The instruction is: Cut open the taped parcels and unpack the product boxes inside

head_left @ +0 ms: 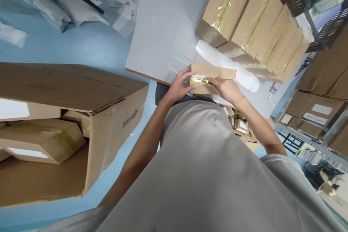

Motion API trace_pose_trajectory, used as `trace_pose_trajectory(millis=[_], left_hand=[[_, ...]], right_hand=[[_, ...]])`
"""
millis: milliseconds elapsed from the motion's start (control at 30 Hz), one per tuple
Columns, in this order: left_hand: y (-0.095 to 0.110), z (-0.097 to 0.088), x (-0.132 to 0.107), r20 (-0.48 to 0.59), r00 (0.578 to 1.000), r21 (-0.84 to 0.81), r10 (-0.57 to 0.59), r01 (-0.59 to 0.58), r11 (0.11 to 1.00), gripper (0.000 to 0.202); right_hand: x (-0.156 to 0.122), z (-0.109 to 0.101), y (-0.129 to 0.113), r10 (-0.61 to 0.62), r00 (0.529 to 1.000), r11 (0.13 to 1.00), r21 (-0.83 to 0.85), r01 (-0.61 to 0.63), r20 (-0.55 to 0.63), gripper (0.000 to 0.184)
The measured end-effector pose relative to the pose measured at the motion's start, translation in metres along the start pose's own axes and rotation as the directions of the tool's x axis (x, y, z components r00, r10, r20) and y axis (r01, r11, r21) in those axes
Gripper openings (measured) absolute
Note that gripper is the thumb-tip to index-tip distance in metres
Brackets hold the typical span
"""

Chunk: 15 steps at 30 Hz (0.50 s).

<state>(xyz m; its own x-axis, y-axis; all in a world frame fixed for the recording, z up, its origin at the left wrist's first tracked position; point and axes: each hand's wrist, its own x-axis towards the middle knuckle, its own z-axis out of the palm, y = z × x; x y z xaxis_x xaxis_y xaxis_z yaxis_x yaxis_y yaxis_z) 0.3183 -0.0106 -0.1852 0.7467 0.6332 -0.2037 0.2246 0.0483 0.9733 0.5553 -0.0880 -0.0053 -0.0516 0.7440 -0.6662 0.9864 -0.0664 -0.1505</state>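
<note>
box (210, 76) on desk (163, 32): light, stiff card | my left hand (179, 86) clasps its end | right hand (227, 88) pinches taped seam (198, 79), slick

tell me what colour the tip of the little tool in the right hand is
Yellow. The tool in the right hand shows it best in the head view.

- I see a small brown cardboard box (210, 76) lying flat at the near edge of the worktop, its near end sealed with glossy clear tape.
- A yellow-tipped tool (204, 80) rests on that tape.
</note>
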Motion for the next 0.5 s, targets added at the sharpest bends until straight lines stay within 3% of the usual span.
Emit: trace_pose_trajectory(millis=[233, 500], left_hand=[[-0.003, 0.005, -0.002, 0.023, 1.0, -0.052, -0.019, 0.02, 0.998, 0.08], [-0.001, 0.007, -0.004, -0.01, 0.998, -0.162, -0.054, 0.052, 0.985, 0.083]], right_hand=[[0.018, -0.016, -0.015, -0.033, 0.99, 0.99, -0.133, 0.051, 0.134, 0.051], [0.023, -0.02, -0.017, -0.05, 0.985, 0.982, -0.172, 0.079, 0.166, 0.048]])
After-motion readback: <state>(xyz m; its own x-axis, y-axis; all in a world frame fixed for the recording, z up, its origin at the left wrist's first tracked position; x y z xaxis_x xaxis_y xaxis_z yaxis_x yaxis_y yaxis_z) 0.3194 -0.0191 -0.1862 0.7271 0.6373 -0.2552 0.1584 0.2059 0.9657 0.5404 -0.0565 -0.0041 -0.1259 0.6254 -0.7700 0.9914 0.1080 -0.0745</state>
